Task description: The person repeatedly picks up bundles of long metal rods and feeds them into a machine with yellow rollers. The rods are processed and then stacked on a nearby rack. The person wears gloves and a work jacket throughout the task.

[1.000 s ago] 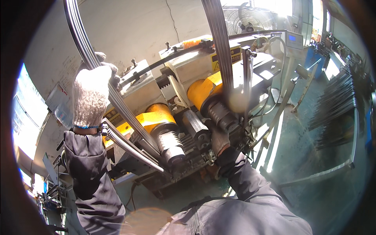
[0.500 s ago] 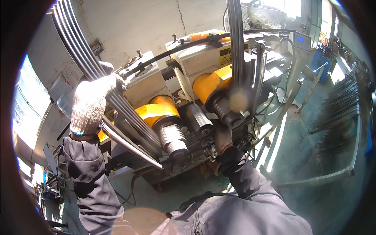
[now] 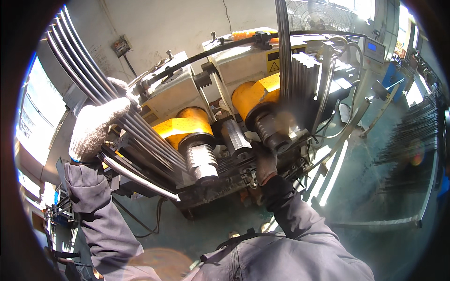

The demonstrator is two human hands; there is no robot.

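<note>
Gripping left hand [image 3: 96, 129]: white knit glove, grip wrapped shut around a bundle of dark steel rods [image 3: 89, 77] slanting down into the machine.
Right hand [image 3: 266, 164]: dark glove, low at the machine front beside a threaded roller [image 3: 274, 133]; grip state cannot be told.
Machine [image 3: 187, 100]: grey housing, two orange roller guards [image 3: 180, 126].
Background: fan [image 3: 311, 11].

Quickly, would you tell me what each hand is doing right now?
Left hand: closed around the bundle of thin dark steel rods.
Right hand: low at the grey bending machine; grip cannot be told.
</note>
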